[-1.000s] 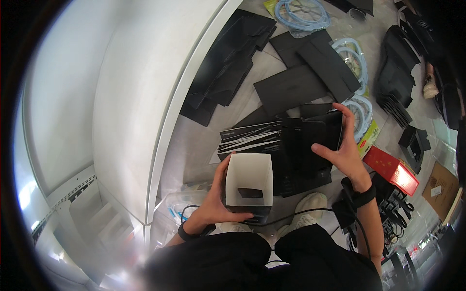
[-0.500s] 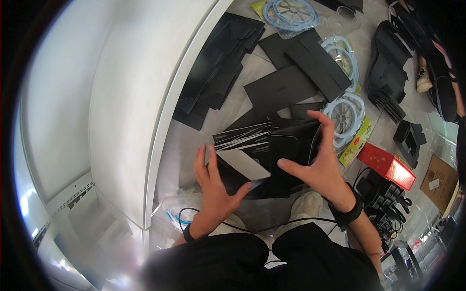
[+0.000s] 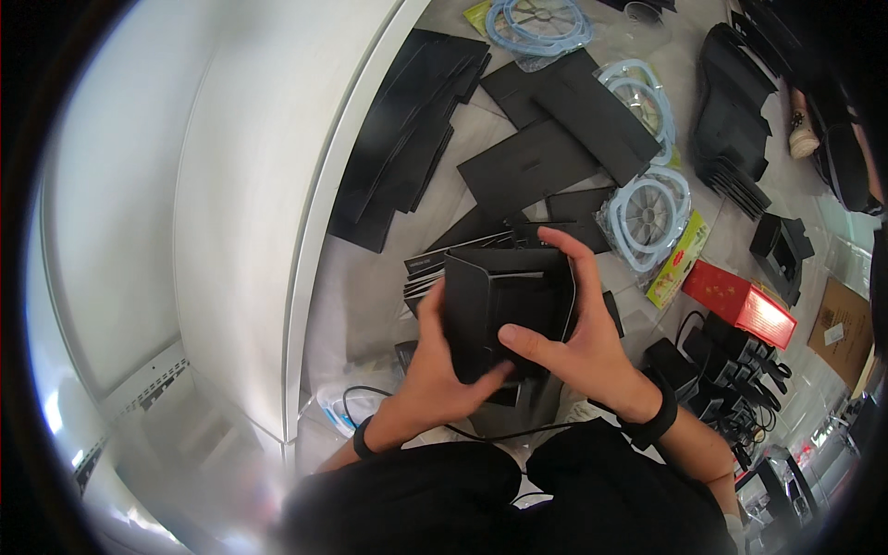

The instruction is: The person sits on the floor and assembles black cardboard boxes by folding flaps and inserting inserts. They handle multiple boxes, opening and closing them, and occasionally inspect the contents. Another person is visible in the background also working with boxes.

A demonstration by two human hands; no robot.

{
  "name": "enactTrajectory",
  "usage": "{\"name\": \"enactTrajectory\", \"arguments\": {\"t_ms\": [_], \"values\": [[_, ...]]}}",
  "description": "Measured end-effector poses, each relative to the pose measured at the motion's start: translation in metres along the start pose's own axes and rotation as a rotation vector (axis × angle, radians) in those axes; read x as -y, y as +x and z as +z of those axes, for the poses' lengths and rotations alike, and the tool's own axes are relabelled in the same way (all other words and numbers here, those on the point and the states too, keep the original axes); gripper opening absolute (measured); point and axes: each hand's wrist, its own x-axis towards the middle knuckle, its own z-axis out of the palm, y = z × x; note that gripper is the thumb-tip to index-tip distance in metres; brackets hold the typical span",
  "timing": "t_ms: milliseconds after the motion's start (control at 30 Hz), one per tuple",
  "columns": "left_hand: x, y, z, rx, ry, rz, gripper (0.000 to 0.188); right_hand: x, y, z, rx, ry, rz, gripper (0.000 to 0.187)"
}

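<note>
A black cardboard box (image 3: 467, 301), open at the top, is between my hands above the floor, in front of my knees. My left hand (image 3: 430, 375) wraps its left side, with the thumb along the near edge. On the right side my right hand (image 3: 583, 347) grips the wall, its index finger at the far corner and its thumb over the near part of the opening. A light-edged strip shows inside the box's far side. Behind and left of it lies a stack of black cards with white edges (image 3: 421, 277), partly covered by the box.
Flat black cardboard sheets (image 3: 532, 166) and folded black pieces (image 3: 407, 120) lie beyond. Bagged light-blue ring-shaped items (image 3: 647, 217), a red box (image 3: 740, 301) and black devices with cables (image 3: 731, 370) are at right. A white cabinet (image 3: 250, 213) stands at left.
My left hand has moved right and closed on the box's left side. The box has shifted left and turned its opening up. The pale flat piece by my left hand no longer shows.
</note>
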Motion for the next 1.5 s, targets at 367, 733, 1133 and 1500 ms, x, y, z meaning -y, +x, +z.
{"name": "enactTrajectory", "arguments": {"t_ms": [367,733,1133,1500], "values": [[-0.01,-0.007,-0.039,0.053,-0.298,-0.227,0.081,0.007,0.002,-0.028,-0.096,0.187,0.236,0.077],[-0.015,-0.002,-0.041,-0.022,-0.295,-0.289,0.079,0.001,0.01,-0.042,-0.117,-0.046,0.121,0.055],[-0.004,0.004,-0.042,-0.035,-0.325,-0.258,0.078,0.007,0.004,-0.048,0.019,-0.041,0.36,0.05],[-0.001,0.014,-0.018,-0.388,0.979,0.456,0.072,-0.025,-0.005,-0.021,-0.134,-0.15,0.205,0.039]]}}
